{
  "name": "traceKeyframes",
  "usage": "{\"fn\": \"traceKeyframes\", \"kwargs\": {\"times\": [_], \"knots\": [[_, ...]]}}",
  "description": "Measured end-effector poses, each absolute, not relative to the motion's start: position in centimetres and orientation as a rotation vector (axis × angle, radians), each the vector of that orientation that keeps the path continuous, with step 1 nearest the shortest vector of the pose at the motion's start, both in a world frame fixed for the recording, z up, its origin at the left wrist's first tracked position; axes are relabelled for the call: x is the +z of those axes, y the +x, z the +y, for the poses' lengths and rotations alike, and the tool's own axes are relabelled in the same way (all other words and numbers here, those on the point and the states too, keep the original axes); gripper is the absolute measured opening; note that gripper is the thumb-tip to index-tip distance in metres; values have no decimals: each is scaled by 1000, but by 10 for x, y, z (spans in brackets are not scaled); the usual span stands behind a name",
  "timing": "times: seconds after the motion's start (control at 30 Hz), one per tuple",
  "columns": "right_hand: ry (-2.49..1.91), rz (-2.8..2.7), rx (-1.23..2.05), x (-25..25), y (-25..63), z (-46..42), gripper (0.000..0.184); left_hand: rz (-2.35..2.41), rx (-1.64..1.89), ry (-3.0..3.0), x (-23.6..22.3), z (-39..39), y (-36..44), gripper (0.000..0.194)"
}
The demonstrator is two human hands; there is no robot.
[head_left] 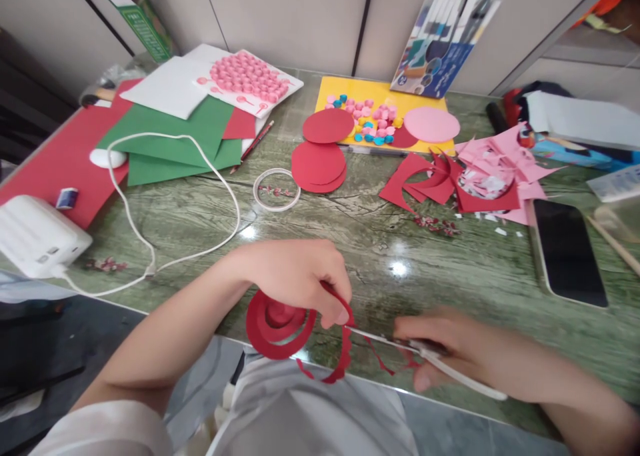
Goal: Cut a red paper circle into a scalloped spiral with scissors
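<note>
My left hand [295, 276] is closed on a red paper spiral [280, 326] at the near edge of the green table, its loose scalloped strip hanging below. My right hand [440, 353], blurred by motion, grips a pair of scissors [435, 359] with white handles. The thin blades point left into the red strip just under my left thumb.
Red paper circles [320, 163], a tape ring [276, 189], red and pink scraps [480, 176] and a yellow sheet [350, 93] with small pieces lie farther back. A phone [567, 249] lies right. A white power bank [37, 236] with cable and green sheets [185, 139] lie left.
</note>
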State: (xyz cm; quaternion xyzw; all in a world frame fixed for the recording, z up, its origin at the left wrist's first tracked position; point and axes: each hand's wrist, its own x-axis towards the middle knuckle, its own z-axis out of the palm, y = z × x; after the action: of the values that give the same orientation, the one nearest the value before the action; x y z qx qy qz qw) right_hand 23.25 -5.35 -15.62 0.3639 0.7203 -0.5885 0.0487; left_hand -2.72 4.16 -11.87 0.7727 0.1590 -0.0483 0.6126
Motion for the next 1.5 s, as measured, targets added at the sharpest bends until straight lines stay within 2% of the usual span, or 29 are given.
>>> {"fn": "traceKeyframes", "kwargs": {"times": [0.17,0.47,0.63,0.7,0.87,0.97,1.2,1.5], "knots": [[1071,2237,-1791,-159,232,-54,17,342,-130,1826,-122,41,-25,31],[1222,2129,-1805,-152,234,-50,26,396,-80,1805,-122,44,-28,27],[1379,1871,-2244,-144,238,-42,53,558,275,1780,-124,45,-28,29],[1344,1797,-2427,-144,236,-41,56,604,407,1756,-126,41,-25,29],[1167,1649,-2820,-152,231,-43,50,694,558,1637,-137,31,-14,31],[1102,1601,-2938,-159,229,-45,49,722,604,1571,-141,24,-8,32],[1015,1650,-3043,-175,223,-48,48,828,784,1508,-150,11,1,32],[1072,1754,-3071,-182,212,-54,44,856,790,1498,-155,4,3,34]]}}
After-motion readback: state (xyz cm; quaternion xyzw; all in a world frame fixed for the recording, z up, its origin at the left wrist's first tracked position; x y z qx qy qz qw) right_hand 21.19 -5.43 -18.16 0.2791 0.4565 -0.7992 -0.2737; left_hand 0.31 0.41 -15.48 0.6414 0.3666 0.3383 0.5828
